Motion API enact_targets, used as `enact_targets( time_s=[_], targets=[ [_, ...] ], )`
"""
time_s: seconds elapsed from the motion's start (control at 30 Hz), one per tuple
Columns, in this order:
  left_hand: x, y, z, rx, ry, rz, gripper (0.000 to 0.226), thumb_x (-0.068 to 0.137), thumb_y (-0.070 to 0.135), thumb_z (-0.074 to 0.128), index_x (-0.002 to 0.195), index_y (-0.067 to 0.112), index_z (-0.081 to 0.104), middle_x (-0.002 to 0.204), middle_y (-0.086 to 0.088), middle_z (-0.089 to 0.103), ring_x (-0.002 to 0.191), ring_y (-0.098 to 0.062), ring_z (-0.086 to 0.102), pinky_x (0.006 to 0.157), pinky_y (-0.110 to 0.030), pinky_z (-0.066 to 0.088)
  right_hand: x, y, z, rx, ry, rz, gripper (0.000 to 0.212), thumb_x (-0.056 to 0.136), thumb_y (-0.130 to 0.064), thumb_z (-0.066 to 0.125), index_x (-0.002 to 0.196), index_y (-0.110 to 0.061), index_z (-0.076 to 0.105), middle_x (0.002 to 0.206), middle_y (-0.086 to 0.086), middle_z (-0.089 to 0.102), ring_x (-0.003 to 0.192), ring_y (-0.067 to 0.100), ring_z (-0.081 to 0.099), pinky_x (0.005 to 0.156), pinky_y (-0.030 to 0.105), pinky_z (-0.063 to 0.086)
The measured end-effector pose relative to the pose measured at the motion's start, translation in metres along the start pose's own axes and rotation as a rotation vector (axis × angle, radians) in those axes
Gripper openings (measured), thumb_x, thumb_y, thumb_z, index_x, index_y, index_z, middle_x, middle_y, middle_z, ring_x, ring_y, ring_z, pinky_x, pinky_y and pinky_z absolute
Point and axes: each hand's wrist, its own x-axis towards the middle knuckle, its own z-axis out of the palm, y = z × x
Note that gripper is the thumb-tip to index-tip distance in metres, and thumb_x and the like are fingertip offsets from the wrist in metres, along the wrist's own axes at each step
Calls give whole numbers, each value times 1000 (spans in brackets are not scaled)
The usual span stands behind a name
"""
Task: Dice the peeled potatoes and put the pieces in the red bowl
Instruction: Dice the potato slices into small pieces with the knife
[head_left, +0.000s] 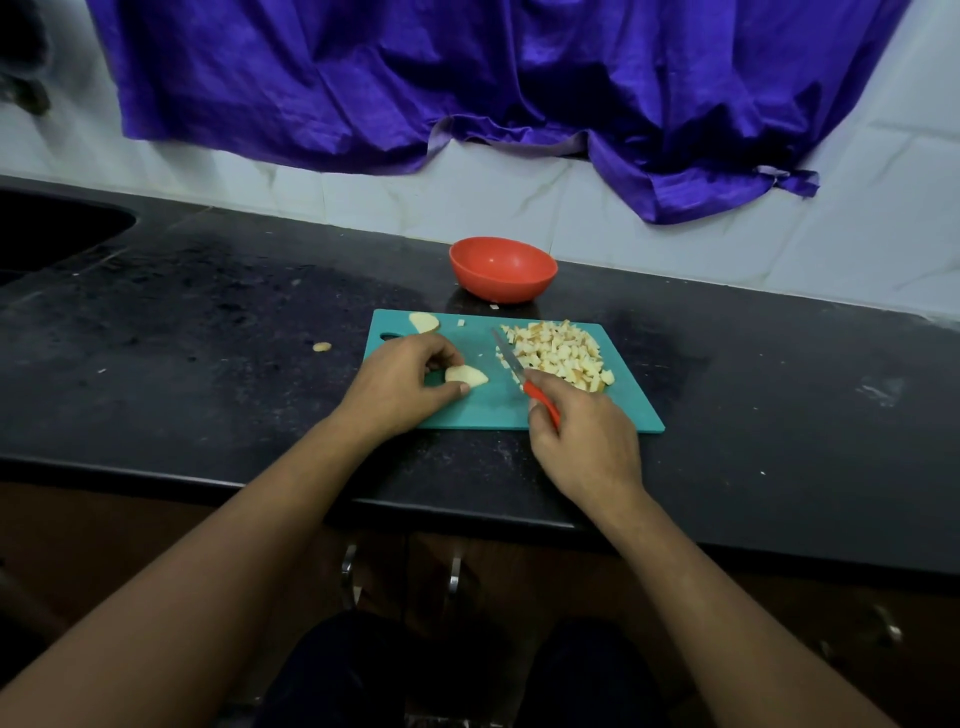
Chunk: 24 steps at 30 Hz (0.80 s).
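While the left hand (402, 383) is pinching a potato slice (466, 375) flat on the teal cutting board (488, 410), the right hand (584, 441) is gripping the red-handled knife (519, 375), blade lying beside the diced pile (558, 353). Behind the board, the red bowl (503, 269) is sitting.

The board (478, 410) lies on the counter (208, 312) with the bowl (503, 270) just behind it; on it the pile of cubes (558, 353) sits right, a potato piece (467, 375) left, a slice (423, 322) at the far left corner, the knife (509, 358) between piece and pile; a scrap (322, 346) lies left of the board.
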Motion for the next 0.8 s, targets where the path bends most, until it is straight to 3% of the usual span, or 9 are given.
enact_targets(
  time_s=[0.17, 0.23, 0.33, 0.67, 0.8],
  targets=[
    [0, -2, 3, 17, 21, -23, 30, 88, 30, 79, 117, 23, 77, 119, 8, 73, 109, -8, 65, 101, -26, 50, -5, -10, 3, 33, -31, -22, 44, 102, -38, 50, 146, -39, 53, 81, -14, 64, 59, 4, 48, 61, 27, 41],
    [0, -3, 4, 25, 33, -13, 29, 89, 29, 77, 117, 23, 77, 119, 8, 74, 111, -7, 65, 103, -30, 50, -6, -17, 6, 25, -40, -46, 44, 102, -37, 50, 146, -37, 53, 82, -11, 67, 62, 5, 51, 60, 28, 42],
    [-1, -2, 5, 21, 41, -21, 28, 88, 27, 77, 116, 23, 78, 117, 8, 75, 111, -8, 66, 104, -33, 51, -5, -23, 8, -19, -48, -65, 44, 103, -35, 49, 146, -36, 52, 79, -8, 66, 65, 7, 55, 59, 28, 40],
    [-1, -1, 5, 44, 70, -25, 26, 88, 27, 78, 114, 22, 79, 114, 9, 76, 108, -6, 67, 100, -26, 50, -3, -28, 10, -86, -69, -101, 44, 104, -37, 46, 147, -35, 51, 74, -7, 63, 65, 10, 56, 62, 32, 47],
    [-2, 0, 4, 56, 76, -27, 25, 88, 27, 77, 113, 24, 79, 114, 10, 76, 108, -5, 67, 99, -25, 50, -3, -30, 9, -103, -95, -118, 43, 104, -34, 47, 147, -35, 52, 73, -9, 58, 62, 8, 50, 62, 30, 40]
  ],
)
